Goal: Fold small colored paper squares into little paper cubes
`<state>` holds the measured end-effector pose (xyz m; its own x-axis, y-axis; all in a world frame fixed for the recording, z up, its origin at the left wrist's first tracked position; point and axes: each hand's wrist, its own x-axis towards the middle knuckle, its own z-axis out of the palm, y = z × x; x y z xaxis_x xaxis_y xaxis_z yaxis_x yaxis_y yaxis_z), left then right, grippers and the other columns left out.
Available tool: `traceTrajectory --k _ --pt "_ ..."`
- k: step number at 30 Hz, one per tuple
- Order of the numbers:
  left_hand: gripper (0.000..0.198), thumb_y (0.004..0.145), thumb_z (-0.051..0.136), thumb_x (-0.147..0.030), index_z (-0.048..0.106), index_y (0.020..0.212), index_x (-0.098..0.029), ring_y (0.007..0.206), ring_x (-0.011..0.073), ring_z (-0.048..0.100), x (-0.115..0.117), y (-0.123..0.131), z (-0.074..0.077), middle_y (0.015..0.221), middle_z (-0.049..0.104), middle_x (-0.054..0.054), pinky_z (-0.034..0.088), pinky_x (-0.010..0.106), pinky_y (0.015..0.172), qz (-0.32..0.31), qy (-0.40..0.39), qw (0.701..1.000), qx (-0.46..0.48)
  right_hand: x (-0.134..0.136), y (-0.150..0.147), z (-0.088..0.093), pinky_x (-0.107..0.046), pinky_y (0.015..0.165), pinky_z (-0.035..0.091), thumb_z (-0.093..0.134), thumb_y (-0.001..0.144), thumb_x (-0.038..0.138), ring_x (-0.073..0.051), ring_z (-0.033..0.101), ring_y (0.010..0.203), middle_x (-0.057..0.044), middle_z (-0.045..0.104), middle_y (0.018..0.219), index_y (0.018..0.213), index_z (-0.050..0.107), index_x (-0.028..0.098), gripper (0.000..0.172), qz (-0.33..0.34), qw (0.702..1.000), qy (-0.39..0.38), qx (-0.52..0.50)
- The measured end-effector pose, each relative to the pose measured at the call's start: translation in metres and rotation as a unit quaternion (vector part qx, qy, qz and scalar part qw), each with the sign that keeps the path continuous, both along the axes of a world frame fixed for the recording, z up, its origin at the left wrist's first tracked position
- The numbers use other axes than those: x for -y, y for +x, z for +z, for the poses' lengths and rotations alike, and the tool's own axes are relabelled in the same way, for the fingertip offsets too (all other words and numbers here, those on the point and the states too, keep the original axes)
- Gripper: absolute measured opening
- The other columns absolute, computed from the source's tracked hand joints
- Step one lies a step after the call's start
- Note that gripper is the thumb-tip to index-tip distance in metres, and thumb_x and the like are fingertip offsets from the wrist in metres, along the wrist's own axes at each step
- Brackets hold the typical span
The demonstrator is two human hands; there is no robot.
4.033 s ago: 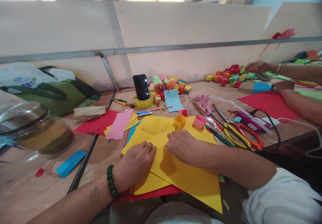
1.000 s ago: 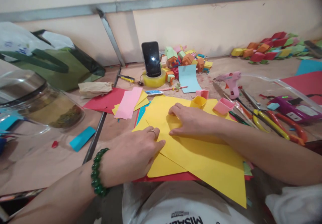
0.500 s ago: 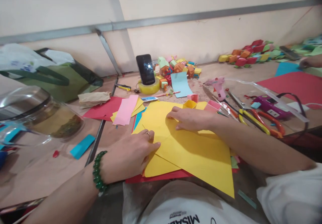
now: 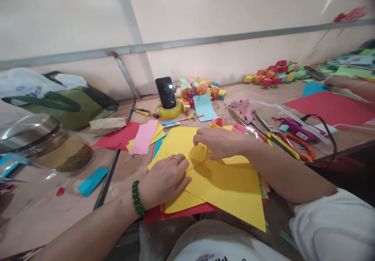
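Note:
Several yellow paper sheets [image 4: 231, 190] lie overlapped in front of me, with red paper [image 4: 187, 213] showing under their near edge. My left hand [image 4: 166, 179] rests on their left part, fingers laid on the paper and thumb apart. My right hand [image 4: 224, 142] has its fingers curled down at a small raised yellow paper piece [image 4: 198, 154] over the sheets; its fingertips are partly hidden. Pink paper pieces [image 4: 239, 128] stand just behind the right hand.
A phone [image 4: 166, 92] leans on a yellow tape roll [image 4: 170, 110] at the back. Scissors [image 4: 281, 140], a pink glue gun [image 4: 243, 109] and a purple power strip [image 4: 303, 130] lie right. A glass teapot [image 4: 58, 151] stands left. Another person's hand [image 4: 336, 83] is at far right.
Beneath my right hand a small yellow piece now stands raised. My left hand has moved slightly right and lies flatter. The view has tilted up a little.

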<state>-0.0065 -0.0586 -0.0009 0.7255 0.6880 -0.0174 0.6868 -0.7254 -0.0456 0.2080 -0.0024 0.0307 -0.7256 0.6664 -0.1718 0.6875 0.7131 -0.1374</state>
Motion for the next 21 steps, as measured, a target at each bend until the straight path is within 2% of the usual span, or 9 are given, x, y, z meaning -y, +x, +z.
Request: traceTrajectory --k 3,6,9,12,16,18,21 --pt "0.019 0.092 0.043 -0.016 0.062 0.093 -0.014 0.085 0.0214 0.063 0.002 0.011 0.004 0.092 0.067 0.009 0.053 0.033 0.074 0.009 0.013 0.999 -0.048 0.005 -0.006 -0.002 -0.037 0.079 0.048 0.067 0.071 0.019 -0.029 0.055 0.104 -0.013 0.059 0.111 0.113 0.058 0.014 0.044 0.044 0.999 -0.008 -0.006" --pt "0.021 0.086 0.045 -0.004 0.063 0.086 -0.014 0.075 0.0185 0.064 0.002 0.009 0.011 0.085 0.068 0.009 0.051 0.027 0.064 0.011 0.015 0.996 -0.086 0.005 -0.008 -0.008 -0.038 0.080 0.049 0.070 0.070 0.023 -0.029 0.054 0.105 -0.013 0.060 0.111 0.116 0.057 0.014 0.048 0.058 0.998 -0.027 -0.019" --pt "0.022 0.083 0.046 -0.003 0.064 0.079 -0.015 0.068 0.0179 0.063 -0.006 -0.003 0.016 0.077 0.067 0.007 0.047 0.026 0.057 0.053 0.025 0.994 -0.092 0.003 -0.008 -0.012 -0.038 0.081 0.048 0.067 0.071 0.021 -0.029 0.054 0.107 -0.014 0.060 0.114 0.122 0.054 0.014 0.053 0.061 0.997 -0.031 -0.033" --pt "0.022 0.084 0.047 -0.005 0.065 0.074 -0.015 0.071 0.0189 0.063 -0.018 -0.017 0.016 0.076 0.067 0.006 0.047 0.027 0.059 0.087 0.035 0.992 -0.089 0.004 -0.010 -0.014 -0.036 0.079 0.048 0.062 0.071 0.013 -0.027 0.057 0.103 -0.013 0.061 0.114 0.118 0.057 0.016 0.048 0.071 0.996 -0.038 -0.027" --pt "0.018 0.083 0.052 -0.007 0.065 0.074 -0.015 0.085 0.0214 0.061 -0.023 -0.026 0.010 0.083 0.067 0.007 0.049 0.031 0.073 0.055 0.027 0.995 -0.081 0.008 -0.018 -0.016 -0.033 0.075 0.045 0.052 0.077 0.008 -0.025 0.060 0.098 -0.011 0.065 0.104 0.113 0.060 0.016 0.037 0.063 0.998 -0.014 -0.013" --pt "0.015 0.084 0.052 -0.009 0.065 0.083 -0.016 0.084 0.0215 0.060 -0.018 -0.023 0.005 0.086 0.066 0.008 0.049 0.031 0.069 0.036 0.039 0.996 -0.073 0.011 -0.022 -0.017 -0.032 0.073 0.044 0.050 0.081 0.011 -0.024 0.061 0.094 -0.012 0.066 0.100 0.111 0.061 0.016 0.032 0.059 0.998 0.002 -0.007" --pt "0.018 0.085 0.049 -0.007 0.061 0.094 -0.015 0.076 0.0202 0.060 -0.008 -0.015 0.001 0.085 0.064 0.008 0.048 0.029 0.062 -0.006 0.057 0.995 -0.085 0.014 -0.024 -0.016 -0.031 0.067 0.041 0.057 0.081 0.023 -0.023 0.061 0.085 -0.011 0.066 0.094 0.112 0.060 0.017 0.032 0.063 0.998 0.007 -0.007"
